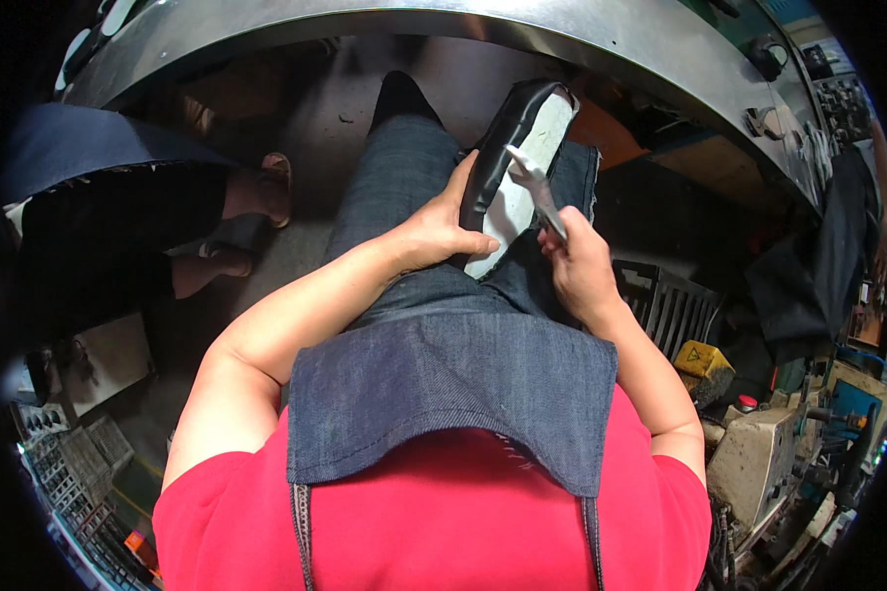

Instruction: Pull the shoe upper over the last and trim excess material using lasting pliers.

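A black leather shoe upper [503, 138] with a bare white underside [537, 148] rests on my lap, bottom up and toe away from me. My left hand [443, 222] grips its near left side, the thumb lying on the white underside and the fingers along the black leather. In my right hand [579, 261] is a metal hammer-like tool [539, 187], fist closed round its handle. Its pale head is over the middle of the white underside; whether the two touch, I cannot tell. A dark denim apron [453, 384] covers my lap.
Ahead runs a curved metal worktop [365, 22]. At the left sits another person, with a sandalled foot [278, 189] near my knee. To my right are a slatted dark crate [680, 305], a yellow box [702, 364] and a grimy machine [759, 453] with a red button.
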`<state>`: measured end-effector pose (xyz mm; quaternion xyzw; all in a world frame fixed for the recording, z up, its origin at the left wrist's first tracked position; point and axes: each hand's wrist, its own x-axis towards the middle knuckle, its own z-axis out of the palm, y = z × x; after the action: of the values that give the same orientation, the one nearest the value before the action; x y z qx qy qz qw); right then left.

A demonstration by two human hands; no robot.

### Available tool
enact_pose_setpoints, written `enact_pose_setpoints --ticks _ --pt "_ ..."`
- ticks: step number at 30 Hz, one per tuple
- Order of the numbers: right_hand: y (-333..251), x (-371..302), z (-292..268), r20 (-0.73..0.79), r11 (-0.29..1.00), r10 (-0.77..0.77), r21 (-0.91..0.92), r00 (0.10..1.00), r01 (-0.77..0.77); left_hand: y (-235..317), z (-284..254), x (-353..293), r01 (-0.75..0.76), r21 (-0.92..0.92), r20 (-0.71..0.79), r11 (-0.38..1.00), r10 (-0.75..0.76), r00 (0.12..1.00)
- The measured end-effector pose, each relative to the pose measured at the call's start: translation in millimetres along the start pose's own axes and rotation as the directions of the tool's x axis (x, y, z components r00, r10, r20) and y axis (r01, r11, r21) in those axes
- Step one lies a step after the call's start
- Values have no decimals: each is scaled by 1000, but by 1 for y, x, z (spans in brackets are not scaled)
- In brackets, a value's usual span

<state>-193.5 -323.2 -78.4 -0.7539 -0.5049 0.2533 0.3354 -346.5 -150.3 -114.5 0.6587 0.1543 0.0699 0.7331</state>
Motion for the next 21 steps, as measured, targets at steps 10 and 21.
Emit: enact_pose_setpoints --ticks 10,21 --pt "-2 2 -3 104 983 14 -185 995 6 3 -3 1 79 -50 11 996 -79 997" --pt "-20 -16 -10 64 985 -45 -162 997 54 2 -1 0 52 -105 4 993 -52 999"
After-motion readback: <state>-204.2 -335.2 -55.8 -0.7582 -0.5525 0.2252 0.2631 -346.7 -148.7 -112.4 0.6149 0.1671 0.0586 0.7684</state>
